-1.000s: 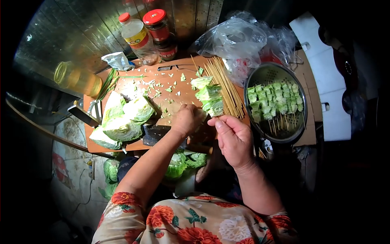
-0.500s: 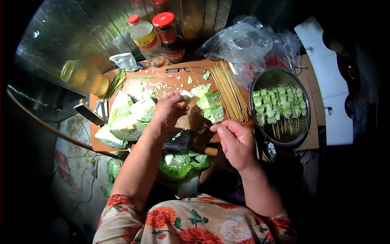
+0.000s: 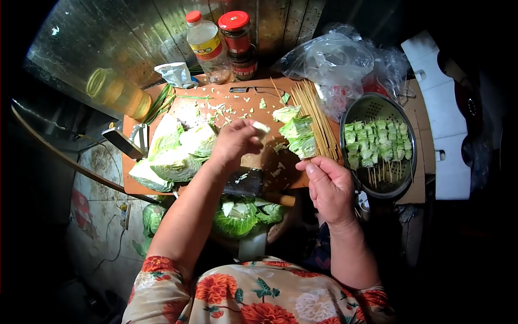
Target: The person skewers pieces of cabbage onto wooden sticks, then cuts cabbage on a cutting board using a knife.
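Note:
My right hand (image 3: 330, 186) pinches the lower end of a skewer (image 3: 274, 85) whose pointed tip leans up and to the left. Folded cabbage pieces (image 3: 298, 134) are threaded along its middle. Between the thumb and fingers of my left hand (image 3: 237, 141) is a small pale cabbage piece (image 3: 261, 127), held apart from the skewer on its left. Cut cabbage wedges (image 3: 175, 154) lie on the orange cutting board (image 3: 251, 105) left of that hand. Beneath my left wrist shows a cleaver (image 3: 244, 182) with a wooden handle.
Bare bamboo skewers (image 3: 318, 121) lie at the board's right. A metal colander (image 3: 377, 102) holds several loaded cabbage skewers. Behind the board stand a red-capped bottle (image 3: 205, 48) and red-lidded jars (image 3: 236, 38); a glass jar (image 3: 116, 94) tilts at left. Whole cabbage (image 3: 236, 218) sits below the board.
The view has shifted, so the board and objects appear farther right. My left hand has turned with the cabbage piece, which now shows more clearly beyond the fingertips. The skewer stays in my right hand.

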Available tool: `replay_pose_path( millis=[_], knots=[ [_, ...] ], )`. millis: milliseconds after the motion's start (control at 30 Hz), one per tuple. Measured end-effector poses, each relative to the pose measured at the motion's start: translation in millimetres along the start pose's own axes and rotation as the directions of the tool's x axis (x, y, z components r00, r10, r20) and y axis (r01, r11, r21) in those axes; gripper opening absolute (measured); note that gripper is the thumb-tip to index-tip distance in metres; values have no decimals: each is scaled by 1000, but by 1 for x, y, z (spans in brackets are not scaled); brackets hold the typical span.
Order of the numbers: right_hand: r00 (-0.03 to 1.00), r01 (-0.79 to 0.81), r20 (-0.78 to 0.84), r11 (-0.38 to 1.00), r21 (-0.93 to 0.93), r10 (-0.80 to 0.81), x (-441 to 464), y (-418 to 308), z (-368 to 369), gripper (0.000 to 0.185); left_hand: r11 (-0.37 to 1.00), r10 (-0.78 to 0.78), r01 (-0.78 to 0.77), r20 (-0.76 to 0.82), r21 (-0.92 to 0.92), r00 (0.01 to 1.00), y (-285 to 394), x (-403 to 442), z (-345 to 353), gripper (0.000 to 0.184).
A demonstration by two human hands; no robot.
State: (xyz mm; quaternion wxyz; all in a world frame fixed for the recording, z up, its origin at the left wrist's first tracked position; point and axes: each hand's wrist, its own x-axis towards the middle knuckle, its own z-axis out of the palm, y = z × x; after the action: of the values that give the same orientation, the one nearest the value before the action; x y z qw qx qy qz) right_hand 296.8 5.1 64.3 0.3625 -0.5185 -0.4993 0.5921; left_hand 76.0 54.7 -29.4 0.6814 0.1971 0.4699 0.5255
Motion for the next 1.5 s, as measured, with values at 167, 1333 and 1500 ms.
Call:
replay_pose_path(
  millis=[167,1333,1500],
  knots=[
    [998,58,-33,997,-58,-60,-1,5,-3,16,742,-31,54,-46,668,998,-44,6,23,45],
    [923,34,385,998,-61,-7,-10,-1,46,16,916,240,-294,-215,-271,947,58,-56,-62,38],
    [893,74,450,994,-85,-28,-9,1,66,17,880,302,-373,-259,-295,918,67,-71,-79,54]
  ],
)
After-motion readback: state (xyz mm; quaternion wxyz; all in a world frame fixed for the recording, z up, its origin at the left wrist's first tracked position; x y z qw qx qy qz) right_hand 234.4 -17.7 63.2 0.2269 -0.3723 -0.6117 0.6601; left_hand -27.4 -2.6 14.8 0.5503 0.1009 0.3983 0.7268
